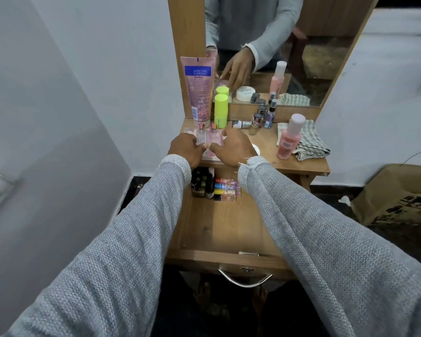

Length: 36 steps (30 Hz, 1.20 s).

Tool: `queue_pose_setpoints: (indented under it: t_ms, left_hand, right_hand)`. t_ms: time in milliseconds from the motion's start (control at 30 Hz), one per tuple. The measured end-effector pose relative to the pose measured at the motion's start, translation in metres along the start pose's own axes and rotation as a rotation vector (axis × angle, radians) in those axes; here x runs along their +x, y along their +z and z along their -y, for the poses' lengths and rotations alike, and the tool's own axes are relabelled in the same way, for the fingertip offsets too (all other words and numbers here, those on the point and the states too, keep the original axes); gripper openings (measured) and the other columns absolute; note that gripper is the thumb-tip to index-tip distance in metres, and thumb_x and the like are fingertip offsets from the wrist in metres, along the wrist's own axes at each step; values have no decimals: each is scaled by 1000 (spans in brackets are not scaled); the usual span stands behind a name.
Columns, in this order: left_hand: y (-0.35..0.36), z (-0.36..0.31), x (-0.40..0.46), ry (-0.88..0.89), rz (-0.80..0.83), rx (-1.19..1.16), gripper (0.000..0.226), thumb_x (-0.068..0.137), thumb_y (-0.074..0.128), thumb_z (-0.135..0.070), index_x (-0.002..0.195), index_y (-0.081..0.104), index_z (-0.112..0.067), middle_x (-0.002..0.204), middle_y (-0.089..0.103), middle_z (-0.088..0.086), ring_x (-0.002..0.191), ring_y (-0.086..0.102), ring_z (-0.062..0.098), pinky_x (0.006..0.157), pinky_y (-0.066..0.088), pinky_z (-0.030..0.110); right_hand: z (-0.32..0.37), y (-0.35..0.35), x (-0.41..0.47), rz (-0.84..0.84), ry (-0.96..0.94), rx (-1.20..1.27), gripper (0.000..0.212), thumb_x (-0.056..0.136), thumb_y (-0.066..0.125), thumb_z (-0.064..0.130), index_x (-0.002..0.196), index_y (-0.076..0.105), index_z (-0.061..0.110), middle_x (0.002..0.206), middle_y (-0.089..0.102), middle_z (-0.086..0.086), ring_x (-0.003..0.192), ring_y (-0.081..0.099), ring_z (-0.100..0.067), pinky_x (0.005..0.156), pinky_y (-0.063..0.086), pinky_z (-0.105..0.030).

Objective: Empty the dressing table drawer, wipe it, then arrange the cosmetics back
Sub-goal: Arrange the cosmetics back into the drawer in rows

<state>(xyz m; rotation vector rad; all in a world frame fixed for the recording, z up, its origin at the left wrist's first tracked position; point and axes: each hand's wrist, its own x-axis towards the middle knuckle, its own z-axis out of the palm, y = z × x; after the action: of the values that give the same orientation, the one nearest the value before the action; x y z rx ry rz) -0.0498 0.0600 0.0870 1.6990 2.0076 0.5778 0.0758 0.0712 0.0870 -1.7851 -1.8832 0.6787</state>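
Pulled-out wooden drawer [219,229], floor mostly bare, metal handle on the near front. Along its far edge, dark small bottles [202,183] upright at left; beside them, to the right, colourful tubes [227,189] lying flat, stacked near to far. On the tabletop [309,164]: tall pink tube [198,90] upright at far left, lime-green stick [221,110] just right of it, two clear pink perfume bottles [38,137] gripped between both hands, small vials [260,116] at the far middle, pink bottle [289,136] upright at right, touching a checked cloth [311,142].
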Motion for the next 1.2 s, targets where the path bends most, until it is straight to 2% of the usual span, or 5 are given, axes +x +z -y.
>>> queue_pose_setpoints:
  t_ms: [167,400,933,1067,1200]
  left_hand:
    - [0,2,1,-4,18,-28,25,94,58,-29,84,59,-5,88,57,12,92,57,31,73,37,28]
    - [3,4,-2,-17,-15,-125,40,91,62,-26,127,57,-7,123,63,9,114,57,27,95,41,30]
    - [-10,-1,3,22,91,-79,24,84,71,-20,102,67,-5,92,65,9,85,59,24,78,46,28]
    - [-14,-4,2,5,203,-98,73,75,78,-12,139,41,-12,116,63,11,102,62,29,94,51,41]
    - [-22,-10,1,128,258,-36,75,76,76,-5,140,38,-15,115,60,10,99,58,25,87,48,31]
  right_hand:
    - [-2,-3,-3,17,25,7,38,87,66,31,114,56,6,114,59,-9,101,58,-25,72,41,-29]
    - [-6,-3,-5,12,116,168,48,84,72,28,123,52,8,118,61,-7,106,58,-25,92,49,-39]
    - [-8,-5,12,148,3,-100,85,68,86,13,138,37,19,135,44,-10,115,56,-32,95,50,-45]
    - [-12,-5,15,160,-26,-103,85,69,85,14,139,37,19,139,41,-9,119,53,-31,97,48,-42]
    - [-12,-8,17,195,-65,-104,87,70,85,14,142,35,17,141,43,-10,122,50,-29,94,44,-35]
